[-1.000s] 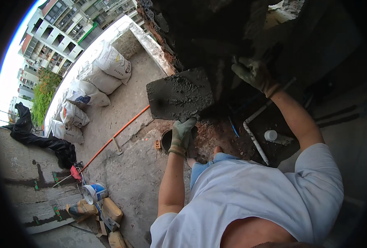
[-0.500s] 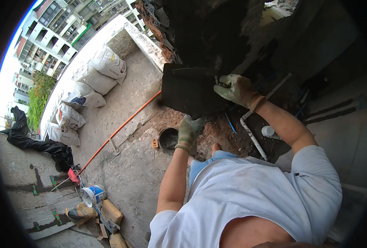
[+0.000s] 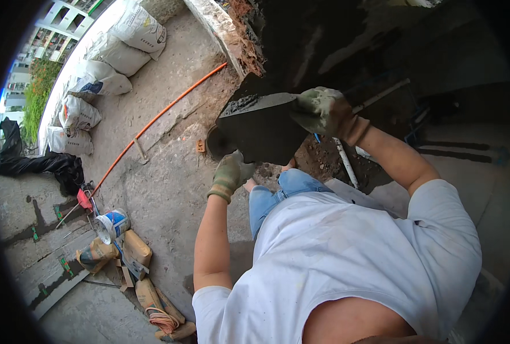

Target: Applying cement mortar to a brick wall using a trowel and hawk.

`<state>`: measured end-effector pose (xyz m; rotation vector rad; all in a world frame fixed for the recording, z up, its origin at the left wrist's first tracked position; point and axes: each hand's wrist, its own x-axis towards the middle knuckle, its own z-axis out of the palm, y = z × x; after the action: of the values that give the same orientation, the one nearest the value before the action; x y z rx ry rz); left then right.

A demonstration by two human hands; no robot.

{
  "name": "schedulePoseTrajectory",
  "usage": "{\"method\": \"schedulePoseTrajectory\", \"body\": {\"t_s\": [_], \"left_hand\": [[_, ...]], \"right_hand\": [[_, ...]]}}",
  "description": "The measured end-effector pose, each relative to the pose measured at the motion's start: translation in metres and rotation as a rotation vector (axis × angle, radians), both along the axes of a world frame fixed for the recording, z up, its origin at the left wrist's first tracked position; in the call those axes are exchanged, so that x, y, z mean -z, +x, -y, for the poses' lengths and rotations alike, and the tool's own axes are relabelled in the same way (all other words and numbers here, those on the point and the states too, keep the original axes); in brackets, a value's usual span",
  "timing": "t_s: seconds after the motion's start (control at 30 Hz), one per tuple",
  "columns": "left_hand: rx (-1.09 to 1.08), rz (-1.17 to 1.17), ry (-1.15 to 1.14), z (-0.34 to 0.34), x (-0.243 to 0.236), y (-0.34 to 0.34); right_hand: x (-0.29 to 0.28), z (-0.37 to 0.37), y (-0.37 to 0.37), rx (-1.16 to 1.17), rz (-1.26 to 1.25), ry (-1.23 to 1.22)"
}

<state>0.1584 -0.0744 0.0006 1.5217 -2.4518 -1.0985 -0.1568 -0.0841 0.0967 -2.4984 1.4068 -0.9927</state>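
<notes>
My left hand (image 3: 231, 174), in a greenish work glove, is closed on the near edge of a dark flat mortar board (image 3: 266, 140). The grip underneath is hidden. In my gloved right hand (image 3: 326, 112), fingers wrapped round its handle end, is a plastering trowel (image 3: 269, 104). Its grey blade lies over the board's far part, and wet mortar (image 3: 239, 105) clings to the blade's left end. Whether blade and board touch, I cannot tell. Beyond them rises a wall (image 3: 329, 49) coated in dark, wet mortar. A round black bucket (image 3: 213, 143) shows partly behind the board's left corner.
A long orange pole (image 3: 160, 118) lies across the concrete floor at left. White sacks (image 3: 117, 54) line the parapet. A broken brick edge (image 3: 243, 43) ends the wall. Lower left are a white-and-blue bucket (image 3: 113, 225) and brown bags (image 3: 135, 249). White pipe (image 3: 347, 163) lies right.
The trowel blade has come into plain view over the board, with mortar on its end. My left hand and the board have shifted left, now covering most of the black bucket. The view has swung.
</notes>
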Motion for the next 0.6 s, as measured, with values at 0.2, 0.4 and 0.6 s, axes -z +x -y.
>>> {"method": "schedulePoseTrajectory", "body": {"t_s": [0.2, 0.4, 0.6], "left_hand": [[-0.95, -0.382, 1.002, -0.065, 0.054, 0.035], [-1.216, -0.431, 1.144, -0.148, 0.124, 0.134], [-1.58, -0.456, 1.125, -0.167, 0.207, 0.184]], "right_hand": [[0.101, -0.084, 0.096, 0.064, 0.18, 0.644], [0.161, -0.118, 0.139, 0.15, 0.161, 1.016], [0.232, -0.123, 0.144, 0.401, -0.071, 1.366]]}}
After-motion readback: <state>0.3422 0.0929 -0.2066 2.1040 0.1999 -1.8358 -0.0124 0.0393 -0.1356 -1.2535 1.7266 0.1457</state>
